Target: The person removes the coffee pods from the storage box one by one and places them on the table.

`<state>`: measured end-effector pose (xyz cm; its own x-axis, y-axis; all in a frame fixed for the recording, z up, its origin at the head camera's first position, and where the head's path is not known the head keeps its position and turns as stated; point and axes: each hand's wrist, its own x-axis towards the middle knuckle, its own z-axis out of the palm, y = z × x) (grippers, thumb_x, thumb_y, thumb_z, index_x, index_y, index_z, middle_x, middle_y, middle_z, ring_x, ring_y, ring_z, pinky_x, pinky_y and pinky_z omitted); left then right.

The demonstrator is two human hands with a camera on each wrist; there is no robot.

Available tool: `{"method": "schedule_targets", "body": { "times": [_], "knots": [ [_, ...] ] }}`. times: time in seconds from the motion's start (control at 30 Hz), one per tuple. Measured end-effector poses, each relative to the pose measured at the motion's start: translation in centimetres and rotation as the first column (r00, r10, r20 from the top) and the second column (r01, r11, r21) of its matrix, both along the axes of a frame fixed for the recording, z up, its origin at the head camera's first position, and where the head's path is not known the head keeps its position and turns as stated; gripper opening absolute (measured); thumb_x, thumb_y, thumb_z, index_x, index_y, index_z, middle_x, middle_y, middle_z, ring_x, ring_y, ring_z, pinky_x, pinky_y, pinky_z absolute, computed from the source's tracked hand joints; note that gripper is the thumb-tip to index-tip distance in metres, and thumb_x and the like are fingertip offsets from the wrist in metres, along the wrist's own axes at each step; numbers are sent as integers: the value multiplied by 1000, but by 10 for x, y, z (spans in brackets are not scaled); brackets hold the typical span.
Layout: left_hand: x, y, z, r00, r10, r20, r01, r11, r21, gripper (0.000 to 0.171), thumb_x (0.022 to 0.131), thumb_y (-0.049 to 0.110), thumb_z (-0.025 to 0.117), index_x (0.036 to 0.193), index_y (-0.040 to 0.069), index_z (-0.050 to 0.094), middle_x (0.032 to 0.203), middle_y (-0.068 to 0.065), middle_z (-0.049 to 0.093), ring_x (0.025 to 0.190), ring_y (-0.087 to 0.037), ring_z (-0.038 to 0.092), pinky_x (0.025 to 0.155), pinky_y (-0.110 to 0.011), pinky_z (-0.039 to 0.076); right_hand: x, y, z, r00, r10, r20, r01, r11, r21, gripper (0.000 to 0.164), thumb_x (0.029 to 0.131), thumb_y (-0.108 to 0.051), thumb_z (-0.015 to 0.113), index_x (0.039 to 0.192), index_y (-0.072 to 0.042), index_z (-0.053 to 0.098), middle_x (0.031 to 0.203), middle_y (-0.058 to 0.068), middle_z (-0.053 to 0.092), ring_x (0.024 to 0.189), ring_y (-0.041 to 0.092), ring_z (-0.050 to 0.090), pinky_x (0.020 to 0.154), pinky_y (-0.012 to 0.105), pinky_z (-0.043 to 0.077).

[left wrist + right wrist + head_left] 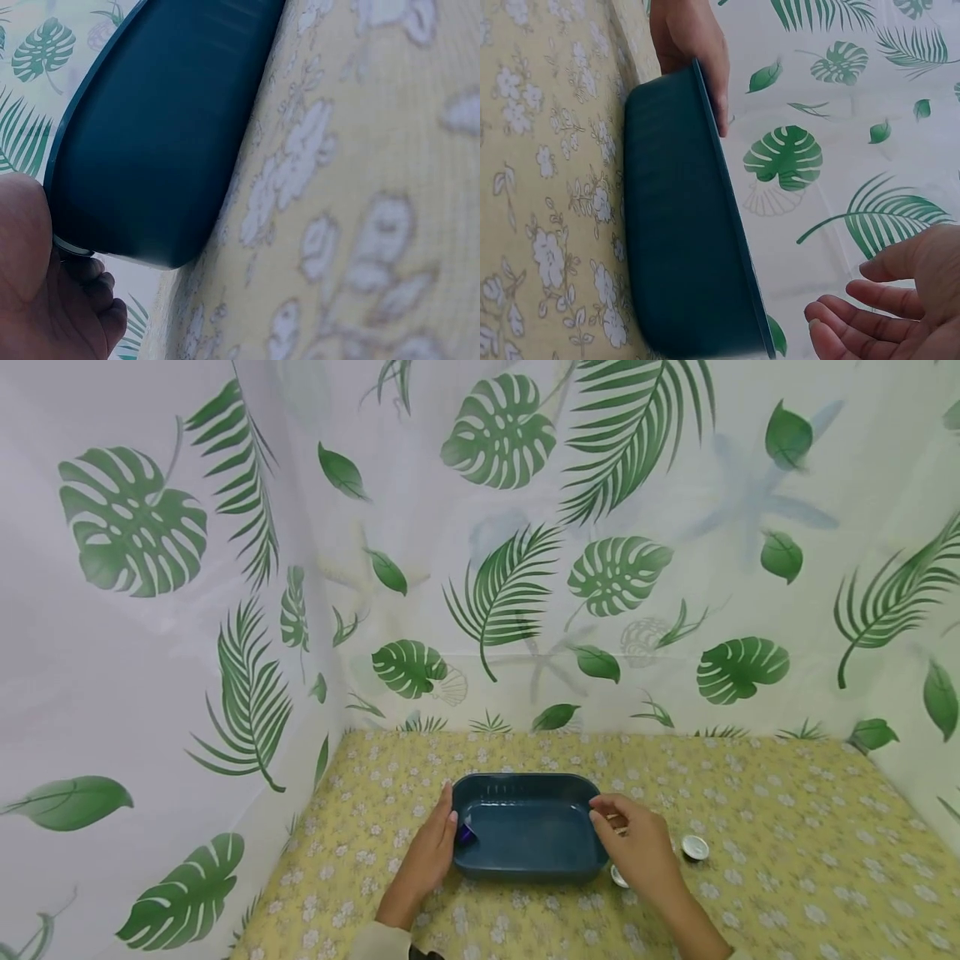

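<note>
A dark teal rectangular dish [528, 835] with rounded corners sits on the flowered tablecloth. My left hand [431, 847] grips its left end by the rim; in the left wrist view, the fingers [97, 292] are bent beneath the rim's edge. Inside the dish, against the left wall, lies a small purple coffee capsule [467, 833]. My right hand [637, 839] is at the dish's right end, its fingertips overlapping the rim in the head view. The right wrist view shows this hand [885, 304] empty, fingers loosely bent and apart from the dish.
Two foil-topped capsules stand on the cloth right of the dish: one capsule [695, 847] beyond the right hand, another capsule [618, 877] partly hidden by it. Leaf-patterned sheeting [517, 610] rises behind the table and along both sides.
</note>
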<state>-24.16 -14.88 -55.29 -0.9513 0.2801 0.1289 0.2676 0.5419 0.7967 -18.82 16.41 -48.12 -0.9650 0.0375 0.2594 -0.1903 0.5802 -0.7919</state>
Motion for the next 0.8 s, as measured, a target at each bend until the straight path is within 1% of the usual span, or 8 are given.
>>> {"method": "schedule_targets", "body": {
  "times": [0.1, 0.23, 0.37, 0.5, 0.63, 0.8],
  "knots": [
    [1, 0, -1, 1000, 4, 19, -4, 1000, -1, 58, 114, 33, 27, 164, 23, 0, 170, -6, 5, 154, -29, 14, 121, -57, 19, -2, -7, -2, 1000, 26, 8, -26, 1000, -4, 17, 99, -11, 68, 115, -8, 73, 103, 6, 74, 84, 14, 68, 70, 25, 56],
    [1, 0, -1, 1000, 8, -2, -8, 1000, -7, 57, 114, 33, 27, 164, 23, 1, 170, -5, 5, 154, -28, 14, 121, -55, 20, -6, -16, -4, 998, 61, 14, -61, 998, 0, 15, 98, -11, 69, 113, -8, 73, 100, 5, 74, 81, 11, 67, 70, 25, 56],
    [1, -2, 1, 1000, 14, -26, -14, 1000, -16, 58, 114, 33, 27, 165, 19, 3, 170, -8, 7, 154, -29, 15, 121, -56, 20, -11, -27, -5, 996, 81, 36, -81, 997, 18, 15, 98, -14, 70, 111, -11, 74, 98, 1, 74, 81, 10, 67, 71, 27, 55],
    [1, -5, 3, 1000, 21, -23, -22, 999, -23, 58, 114, 34, 27, 164, 19, 3, 170, -6, 6, 154, -28, 15, 121, -55, 20, -16, -40, -5, 994, 96, 43, -98, 995, 33, 13, 97, -15, 71, 110, -12, 74, 98, -1, 73, 82, 10, 67, 72, 29, 56],
    [0, -4, 2, 999, 23, -25, -24, 999, -25, 58, 114, 36, 27, 164, 21, 3, 169, 0, 4, 155, -25, 14, 122, -53, 19, -20, -50, -5, 993, 112, 42, -115, 992, 59, 12, 96, -15, 72, 108, -12, 75, 97, -2, 73, 82, 11, 67, 73, 32, 56],
    [0, -2, -2, 999, 33, -35, -34, 998, -46, 58, 114, 35, 28, 165, 21, 3, 170, -5, 8, 154, -26, 16, 121, -53, 21, -21, -60, -7, 989, 137, 52, -140, 988, 72, 11, 95, -14, 74, 106, -13, 75, 95, -2, 73, 81, 12, 66, 72, 32, 56]
  ]
}}
